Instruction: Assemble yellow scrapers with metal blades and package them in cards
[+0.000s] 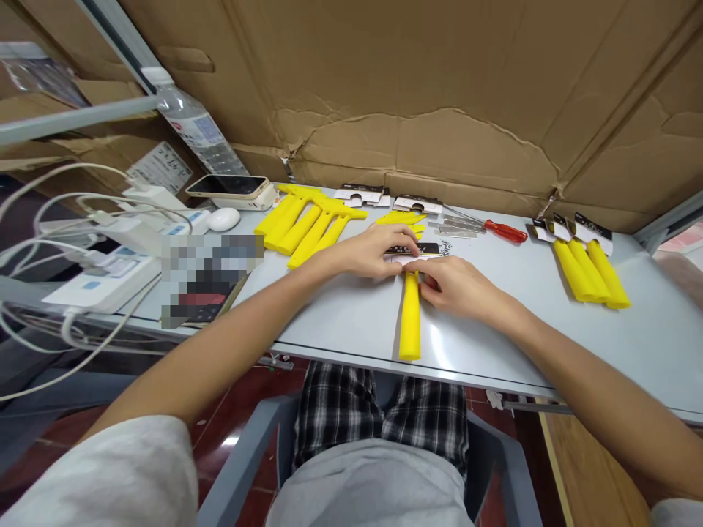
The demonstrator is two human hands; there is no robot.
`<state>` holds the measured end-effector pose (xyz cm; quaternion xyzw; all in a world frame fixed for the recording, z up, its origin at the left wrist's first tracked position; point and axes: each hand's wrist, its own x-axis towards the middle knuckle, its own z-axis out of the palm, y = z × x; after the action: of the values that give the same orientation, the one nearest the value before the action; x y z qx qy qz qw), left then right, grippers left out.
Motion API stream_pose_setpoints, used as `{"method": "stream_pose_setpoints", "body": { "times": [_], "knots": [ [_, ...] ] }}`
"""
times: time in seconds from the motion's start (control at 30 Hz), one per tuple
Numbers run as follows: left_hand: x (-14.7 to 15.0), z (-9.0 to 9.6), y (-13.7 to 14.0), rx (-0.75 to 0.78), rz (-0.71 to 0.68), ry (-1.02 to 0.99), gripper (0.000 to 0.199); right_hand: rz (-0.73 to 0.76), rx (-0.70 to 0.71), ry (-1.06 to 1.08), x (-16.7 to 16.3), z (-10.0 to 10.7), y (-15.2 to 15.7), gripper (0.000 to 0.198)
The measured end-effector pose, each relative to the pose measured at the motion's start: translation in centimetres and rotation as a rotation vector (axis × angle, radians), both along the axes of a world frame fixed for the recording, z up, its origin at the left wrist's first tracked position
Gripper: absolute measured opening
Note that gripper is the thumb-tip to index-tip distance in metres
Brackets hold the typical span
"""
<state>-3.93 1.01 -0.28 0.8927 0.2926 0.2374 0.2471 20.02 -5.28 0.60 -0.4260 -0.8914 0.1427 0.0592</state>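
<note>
The right hand (458, 284) has its fingers curled at the upper end of a yellow handle (410, 322), the forefinger laid across its top and the thumb beside it. The left hand (378, 250) reaches in from the other side, its fingers bent over a black and white card (425, 249) at that same end. The fingertips of the two hands meet or nearly meet there and partly hide one another, so I cannot tell how firmly either one is closed, or on what. The handle lies about midway along the tabletop (340, 315), its butt end pointing to the near edge and just short of it.

Beyond the fingers are some loose yellow pieces (400, 217) and a cluster of small dark bits (445, 247). Toward the far edge come flat metal strips (461, 226), a screwdriver (505, 231) with a red grip, and more cards (417, 204). A row of yellow handles (302, 228) lies slanted left of the hands; three carded handles (590, 271) lie side by side toward the right end.

Near the far left corner, a phone (228, 186) rests on a white block (247, 201), with a bottle (201, 132) behind. A power strip (104, 282) with white cables sits at the left end. Cardboard (439, 80) rises along the far edge.
</note>
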Motion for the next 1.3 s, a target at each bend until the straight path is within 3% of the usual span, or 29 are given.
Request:
{"method": "stream_pose_setpoints", "body": {
  "times": [0.2, 0.33, 0.47, 0.6, 0.73, 0.87, 1.03, 1.3],
  "knots": [
    [0.0, -0.2, 0.3, 0.012, -0.002, 0.032, 0.043, 0.003, -0.014, 0.021, 0.2, -0.4, 0.6, 0.053],
    [0.2, -0.4, -0.2, 0.082, 0.101, 0.076, 0.037, 0.023, -0.056, 0.072, 0.6, -0.4, 1.3, 0.059],
    [-0.3, -0.2, -3.5, 0.192, 0.256, 0.058, 0.034, 0.007, -0.119, 0.129, 1.8, 0.0, 0.7, 0.060],
    [-1.3, -1.2, -8.5, 0.129, 0.340, 0.119, 0.043, -0.075, 0.054, 0.041, 3.6, -0.5, -1.9, 0.057],
    [-1.8, -3.0, -11.5, 0.076, 0.425, 0.154, 0.056, -0.159, 0.137, -0.053, 4.4, -2.1, -4.5, 0.070],
    [-1.4, -3.9, -12.1, 0.104, 0.463, 0.294, 0.065, -0.256, 0.096, -0.167, 3.7, -3.4, -5.7, 0.085],
    [-0.9, -3.7, -12.3, 0.112, 0.503, 0.526, 0.073, -0.332, 0.070, -0.218, 3.0, -3.7, -6.2, 0.094],
    [-0.5, -3.5, -12.5, 0.061, 0.555, 0.573, 0.081, -0.411, 0.096, -0.169, 3.5, -4.4, -6.9, 0.096]
  ]
}}
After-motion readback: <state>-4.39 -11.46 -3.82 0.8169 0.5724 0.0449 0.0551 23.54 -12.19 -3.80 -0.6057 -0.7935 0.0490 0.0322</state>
